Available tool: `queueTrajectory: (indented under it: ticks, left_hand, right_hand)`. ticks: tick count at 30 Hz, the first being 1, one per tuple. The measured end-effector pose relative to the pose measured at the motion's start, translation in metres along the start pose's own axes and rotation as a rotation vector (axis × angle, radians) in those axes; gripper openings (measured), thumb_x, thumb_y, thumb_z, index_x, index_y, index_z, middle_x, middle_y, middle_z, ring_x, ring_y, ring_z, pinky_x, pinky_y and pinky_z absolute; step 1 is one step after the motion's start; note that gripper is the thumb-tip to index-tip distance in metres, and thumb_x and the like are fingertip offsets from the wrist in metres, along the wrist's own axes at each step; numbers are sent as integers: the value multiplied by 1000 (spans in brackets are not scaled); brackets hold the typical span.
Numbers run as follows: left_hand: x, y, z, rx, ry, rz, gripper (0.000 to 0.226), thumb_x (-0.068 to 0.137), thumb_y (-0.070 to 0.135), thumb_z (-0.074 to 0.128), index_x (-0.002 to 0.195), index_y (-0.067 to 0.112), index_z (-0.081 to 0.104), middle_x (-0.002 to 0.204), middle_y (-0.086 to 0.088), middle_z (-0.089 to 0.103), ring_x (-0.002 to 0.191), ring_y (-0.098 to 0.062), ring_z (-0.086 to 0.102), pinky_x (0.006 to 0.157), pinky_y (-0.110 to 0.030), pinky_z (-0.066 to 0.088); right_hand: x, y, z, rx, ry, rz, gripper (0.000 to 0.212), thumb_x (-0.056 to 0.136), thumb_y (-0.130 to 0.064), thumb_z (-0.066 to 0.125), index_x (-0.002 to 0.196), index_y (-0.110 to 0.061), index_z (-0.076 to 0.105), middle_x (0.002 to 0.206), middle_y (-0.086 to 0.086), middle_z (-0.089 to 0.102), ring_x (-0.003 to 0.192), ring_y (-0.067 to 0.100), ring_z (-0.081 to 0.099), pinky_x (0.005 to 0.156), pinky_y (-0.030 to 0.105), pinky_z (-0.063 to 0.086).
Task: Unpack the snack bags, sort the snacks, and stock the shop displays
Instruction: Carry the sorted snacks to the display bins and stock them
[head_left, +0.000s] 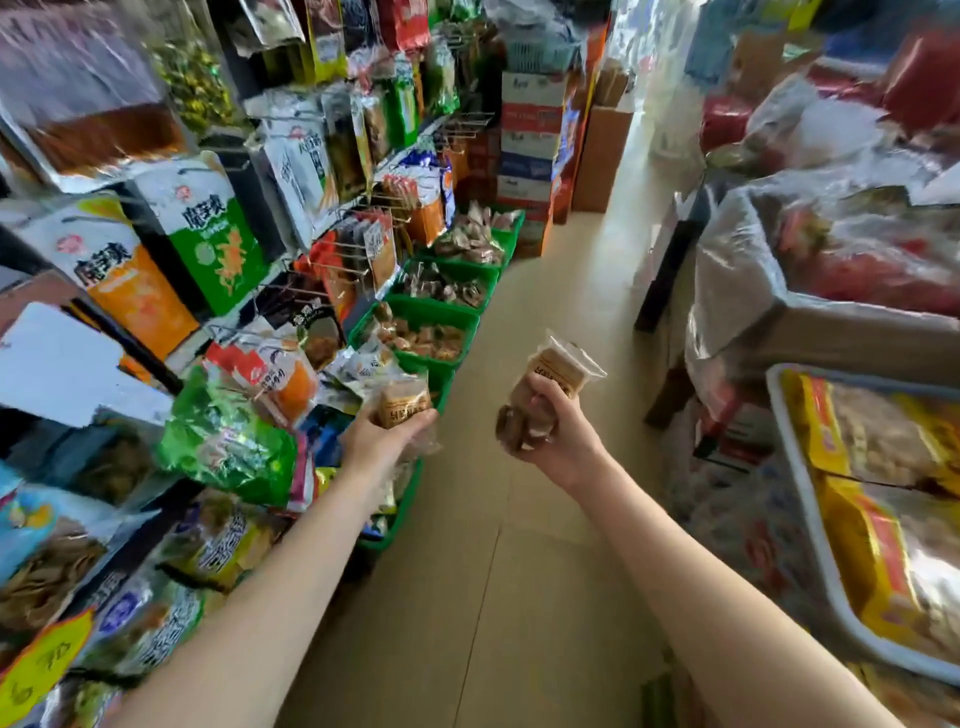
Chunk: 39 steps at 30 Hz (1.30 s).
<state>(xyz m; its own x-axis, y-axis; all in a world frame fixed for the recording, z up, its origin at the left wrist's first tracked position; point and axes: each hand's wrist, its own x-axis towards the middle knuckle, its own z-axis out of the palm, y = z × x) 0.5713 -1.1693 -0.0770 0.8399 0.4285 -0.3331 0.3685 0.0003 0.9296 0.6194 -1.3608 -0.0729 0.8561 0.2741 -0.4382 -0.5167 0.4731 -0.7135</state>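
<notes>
Two small clear-wrapped snack packs are in the air over the aisle, one per hand. Left hand (387, 434): fingers curled round a tan snack pack (404, 404) with dark lettering, thumb side up, pack standing upright out of the fist. It is held just above the nearest green bin (402, 512) at the foot of the left display. Right hand (550, 434): fingers wrapped round a second clear pack (558, 371), tan biscuit at the top, darker brown round pieces lower down against the palm; the sealed top edge sticks up past the knuckles. This hand is over bare floor (498, 597), apart from the left hand, touching no shelf.

Outward, left side: a row of green bins (452, 317) runs along the floor edge, each holding loose wrapped snacks. Above them, hanging bags on metal pegs, among them a green-and-white bag (208, 228) and an orange-and-white bag (119, 275); a crumpled green foil bag (228, 441) sits lower, near the left wrist.

Far end of aisle: stacked cartons (530, 150). Right side: boxes lined with clear plastic (737, 291) with red packs inside, blurred, and a tray (810, 525) of yellow-wrapped goods nearest the camera
</notes>
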Motion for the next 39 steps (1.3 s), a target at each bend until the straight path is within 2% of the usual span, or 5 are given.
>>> queueTrajectory:
  ticks: [13,21,27,32,39]
  left_hand:
    - [385,112,154,-59,-40,-81,57,79,20,74,129,9,50,108,0,55,71,-7,48,78,-20,35]
    - [655,118,202,1,13,-74,49,75,21,77,118,16,54,113,-7,60,99,-21,54,82,-25,37]
    - [850,33,254,167,117,-55,67,43,49,84,98,19,61,104,-10,65,98,-27,63,90,-36,49]
    - [996,-63,297,491,167,56,72,61,36,86,122,8,59,137,-25,39,128,-34,39,106,-32,32]
    - [1139,-177,317,832,203,233,73,70,38,78,135,22,48,152,-23,6,137,-38,26,107,-35,29]
  right_hand:
    - [379,-153,17,-111,125,30,39,87,-22,62,118,-29,39,103,3,58,81,18,60,67,36,51]
    - [665,-191,34,-465,52,57,59,73,-24,76,118,-25,38,99,3,59,76,15,61,64,32,49]
    - [890,-141,-24,-629,89,19,80,47,-41,81,115,-28,40,118,15,58,91,24,64,55,24,50]
    - [1072,-83,-72,-1123,84,-132,119,29,-62,67,136,-26,31,132,8,38,122,26,42,106,42,37]
    - [1245,-20,-110,-1772,-56,-329,103,65,-47,77,146,-35,14,150,6,7,128,44,26,104,52,30]
